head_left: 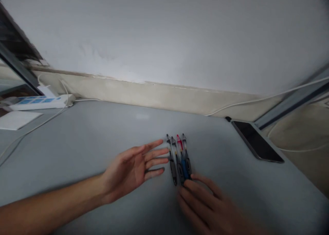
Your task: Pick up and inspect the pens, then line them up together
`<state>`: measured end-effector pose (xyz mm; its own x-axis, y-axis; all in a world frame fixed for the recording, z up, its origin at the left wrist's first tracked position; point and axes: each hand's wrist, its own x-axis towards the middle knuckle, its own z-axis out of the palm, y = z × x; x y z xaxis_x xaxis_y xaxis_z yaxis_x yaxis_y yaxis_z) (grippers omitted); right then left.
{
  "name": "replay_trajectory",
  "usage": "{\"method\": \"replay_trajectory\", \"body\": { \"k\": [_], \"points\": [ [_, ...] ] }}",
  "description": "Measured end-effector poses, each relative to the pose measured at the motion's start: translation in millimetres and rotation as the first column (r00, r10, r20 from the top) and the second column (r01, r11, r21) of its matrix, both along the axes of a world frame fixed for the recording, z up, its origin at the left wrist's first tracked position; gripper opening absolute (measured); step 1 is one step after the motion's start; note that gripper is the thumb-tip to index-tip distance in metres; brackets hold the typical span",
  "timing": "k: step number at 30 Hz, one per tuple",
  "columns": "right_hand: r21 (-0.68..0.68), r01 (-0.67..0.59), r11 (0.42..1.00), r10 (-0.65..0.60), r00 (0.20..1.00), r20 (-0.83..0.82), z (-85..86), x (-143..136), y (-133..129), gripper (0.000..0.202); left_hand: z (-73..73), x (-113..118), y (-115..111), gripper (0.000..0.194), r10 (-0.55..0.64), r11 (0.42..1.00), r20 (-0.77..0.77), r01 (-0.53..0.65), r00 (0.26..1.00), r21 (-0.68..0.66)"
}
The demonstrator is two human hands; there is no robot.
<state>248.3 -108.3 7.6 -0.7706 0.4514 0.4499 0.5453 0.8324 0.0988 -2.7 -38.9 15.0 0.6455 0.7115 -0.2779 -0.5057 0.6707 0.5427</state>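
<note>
Several click pens lie side by side on the grey table, tips toward me. At the left end of the row is a black-gripped pen; beside it are another dark pen, a pen with a blue grip and pink top and a dark rightmost pen. My left hand is open, palm showing, its fingertips just beside the leftmost pen. My right hand, blurred, has its fingers bent around the near end of the rightmost pen and touches the blue one's end.
A dark-screened phone or tablet lies at the right by the table edge. At the far left are a white power strip with blue sockets, a white flat item and a loose cable. A wall rises behind.
</note>
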Motion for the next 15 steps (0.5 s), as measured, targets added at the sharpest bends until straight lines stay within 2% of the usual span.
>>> {"method": "replay_trajectory", "body": {
  "k": [5,8,12,15],
  "points": [
    [-0.026,0.024,0.999,-0.023,0.999,0.024,-6.4,-0.6,2.3,0.052,2.1,0.6,-4.3,0.052,0.004,1.000,-0.010,-0.004,1.000,0.022],
    [-0.028,-0.011,1.000,0.013,0.999,0.044,-5.6,2.0,-0.3,0.055,2.9,0.8,-5.7,0.053,0.010,1.000,-0.009,-0.009,1.000,0.022],
    [-0.045,-0.060,0.997,0.062,0.996,0.061,6.5,3.5,-3.1,0.053,2.9,-0.1,-6.0,0.049,0.031,0.999,-0.037,-0.031,0.999,0.011],
    [-0.111,-0.091,0.990,0.093,0.996,0.013,16.8,4.7,-0.9,0.049,1.3,-1.0,-6.3,0.042,0.059,0.998,-0.061,-0.058,0.996,0.007]
  ]
}}
